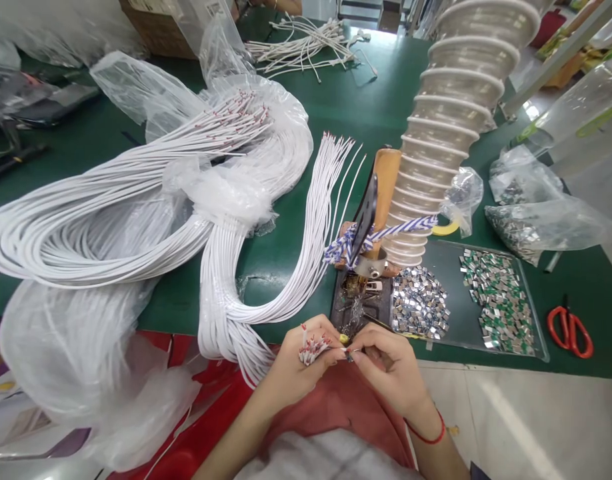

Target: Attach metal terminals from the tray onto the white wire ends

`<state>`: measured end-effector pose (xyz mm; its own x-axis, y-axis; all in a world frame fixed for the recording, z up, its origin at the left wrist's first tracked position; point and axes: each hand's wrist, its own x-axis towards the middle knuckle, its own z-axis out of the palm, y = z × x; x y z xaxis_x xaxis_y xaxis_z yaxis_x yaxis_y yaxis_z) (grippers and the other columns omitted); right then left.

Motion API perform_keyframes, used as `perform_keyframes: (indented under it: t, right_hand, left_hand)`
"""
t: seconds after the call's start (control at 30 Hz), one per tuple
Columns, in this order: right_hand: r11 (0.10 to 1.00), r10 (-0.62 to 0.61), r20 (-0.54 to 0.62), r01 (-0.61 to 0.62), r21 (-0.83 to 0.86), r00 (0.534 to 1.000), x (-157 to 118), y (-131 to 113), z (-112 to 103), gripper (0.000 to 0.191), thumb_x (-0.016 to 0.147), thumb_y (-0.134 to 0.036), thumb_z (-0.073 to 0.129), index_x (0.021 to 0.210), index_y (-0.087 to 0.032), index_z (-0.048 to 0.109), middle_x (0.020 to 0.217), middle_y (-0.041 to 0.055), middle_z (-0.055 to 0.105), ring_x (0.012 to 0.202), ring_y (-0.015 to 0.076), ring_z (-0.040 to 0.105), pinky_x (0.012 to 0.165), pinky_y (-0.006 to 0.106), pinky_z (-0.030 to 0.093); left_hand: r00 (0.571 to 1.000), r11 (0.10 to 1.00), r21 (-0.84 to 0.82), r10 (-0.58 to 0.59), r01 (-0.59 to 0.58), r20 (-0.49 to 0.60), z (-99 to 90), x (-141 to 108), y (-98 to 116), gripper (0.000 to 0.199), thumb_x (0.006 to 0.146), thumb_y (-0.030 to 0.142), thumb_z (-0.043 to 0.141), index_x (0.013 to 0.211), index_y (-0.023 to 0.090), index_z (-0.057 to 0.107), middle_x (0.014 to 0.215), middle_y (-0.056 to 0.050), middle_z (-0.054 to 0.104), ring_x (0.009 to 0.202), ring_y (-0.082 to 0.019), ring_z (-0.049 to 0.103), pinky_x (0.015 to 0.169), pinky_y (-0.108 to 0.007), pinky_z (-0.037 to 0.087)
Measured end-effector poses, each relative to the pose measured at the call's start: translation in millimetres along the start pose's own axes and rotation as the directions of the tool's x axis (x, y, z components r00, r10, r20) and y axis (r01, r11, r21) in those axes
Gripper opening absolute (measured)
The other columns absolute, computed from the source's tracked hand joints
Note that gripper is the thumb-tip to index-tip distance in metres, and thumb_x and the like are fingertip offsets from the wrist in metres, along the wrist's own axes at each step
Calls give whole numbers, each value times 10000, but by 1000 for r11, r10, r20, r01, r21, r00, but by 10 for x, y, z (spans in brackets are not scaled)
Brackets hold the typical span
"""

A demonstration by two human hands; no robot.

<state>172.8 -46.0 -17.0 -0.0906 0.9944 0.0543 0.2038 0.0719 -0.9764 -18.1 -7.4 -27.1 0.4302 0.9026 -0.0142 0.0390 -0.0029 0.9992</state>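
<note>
My left hand (306,363) is closed around a bunch of white cables (313,348) whose stripped ends show red and white tips. One cable end sticks out between its thumb and forefinger. My right hand (389,363) pinches a small metal connector (349,355) against that cable end, in front of the tray's edge. Just behind the hands stands a soldering fixture with a wooden block (386,177) and a blue-and-white cord (406,227) tied about it. Loose metal connectors (420,303) lie heaped in the tray (461,339) beside my right hand.
A large coil of white cables (101,180) in plastic covers the left of the green table (291,267). A clear ribbed hose (451,100) comes down at centre right. Green-board connectors (501,300), red-handled scissors (570,331) and bagged parts (516,230) lie to the right.
</note>
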Motion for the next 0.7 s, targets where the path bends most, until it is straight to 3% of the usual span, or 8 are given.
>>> perform_keyframes:
  t: [0.23,0.53,0.7]
  right_hand:
    - [999,-20,31,20,-29,999,16,-41,-24,132,922,-119,659,861,-207,737,782,16,712,675,134,626,583,223,447]
    - [997,34,-136,-24,74,990,-72,73,31,132,961,-154,665,960,-258,746,880,26,717,784,164,650,615,239,478]
    - [999,26,-171,-22,29,985,-71,42,78,147,946,-138,676,959,-267,745,869,15,718,751,151,645,601,226,476]
  left_hand:
    - [998,999,-30,-14,12,-63,37,-12,16,224,939,284,730,756,163,771,806,-48,707,721,-159,672,671,-230,525]
    - [994,994,-53,-100,97,-40,44,43,88,181,896,171,678,724,158,734,884,-72,764,773,-172,697,745,-247,544]
    - [985,987,-57,-157,153,-78,73,28,66,177,874,187,672,701,161,698,860,-67,758,702,-154,650,659,-234,514]
